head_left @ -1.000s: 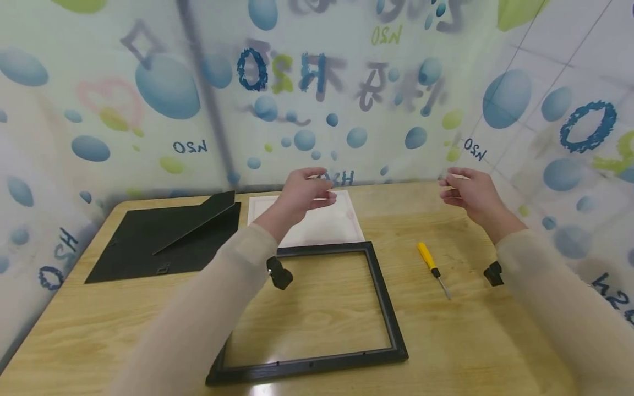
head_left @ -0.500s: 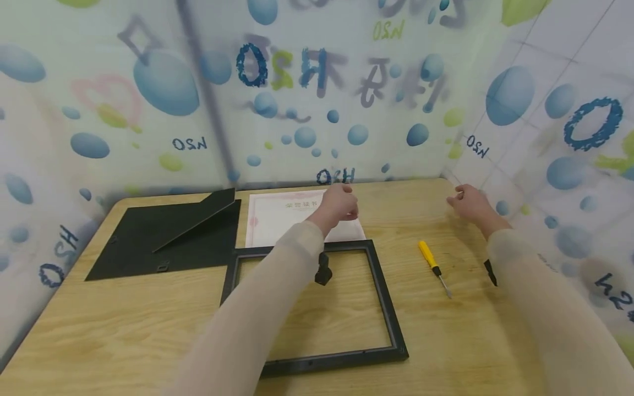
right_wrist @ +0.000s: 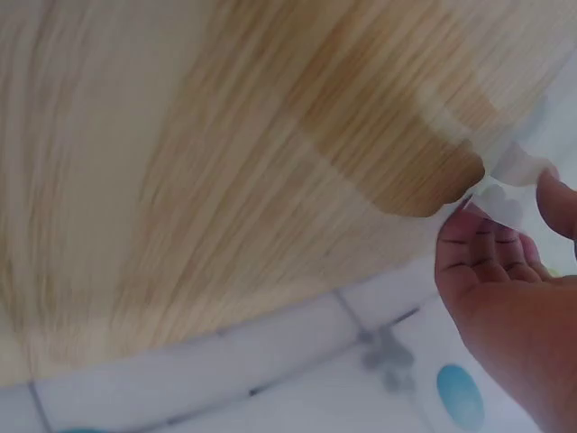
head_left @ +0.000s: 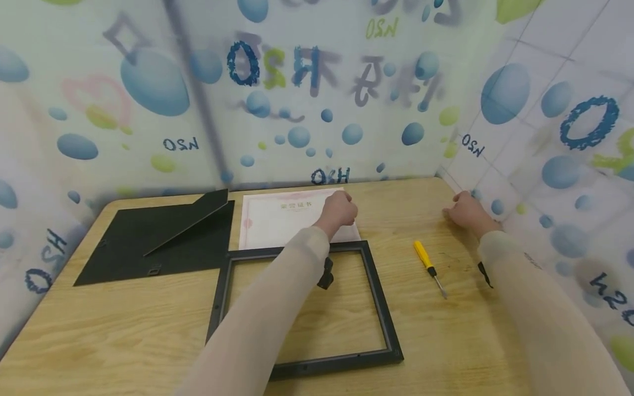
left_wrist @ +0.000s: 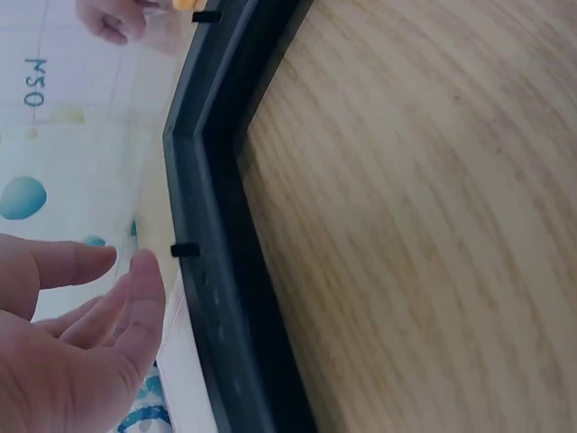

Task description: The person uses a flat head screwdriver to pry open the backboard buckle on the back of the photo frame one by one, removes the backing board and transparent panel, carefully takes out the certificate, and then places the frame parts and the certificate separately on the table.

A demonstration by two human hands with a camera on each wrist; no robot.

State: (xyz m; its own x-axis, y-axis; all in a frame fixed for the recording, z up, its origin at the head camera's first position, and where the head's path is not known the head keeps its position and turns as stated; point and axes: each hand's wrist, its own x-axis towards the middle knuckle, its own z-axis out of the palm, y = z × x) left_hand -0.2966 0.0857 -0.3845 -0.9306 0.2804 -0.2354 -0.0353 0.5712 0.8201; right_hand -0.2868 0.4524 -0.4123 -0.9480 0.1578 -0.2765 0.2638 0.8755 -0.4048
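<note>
My left hand (head_left: 338,208) is over the right side of a white certificate (head_left: 272,225), with its fingers bent. In the left wrist view its thumb and forefinger stand a little apart, with nothing visible between them. To the right, my right hand (head_left: 465,210) grips the edge of a clear glossy sheet (right_wrist: 397,176) by a corner, thumb above and fingers at the rim. This sheet lies flat on the table and is hard to make out in the head view. An empty black picture frame (head_left: 379,297) lies nearer, partly covered by my left sleeve.
A black backing board (head_left: 119,236) with a raised stand leg (head_left: 205,212) lies at the left. A yellow-handled screwdriver (head_left: 425,257) is right of the frame. Printed curtains (head_left: 297,110) hang along the back of the wooden table.
Both hands have come down toward the table; the left moved right over the certificate and bent its fingers. The right hand has reached the sheet's edge. Frame, board and screwdriver stay put.
</note>
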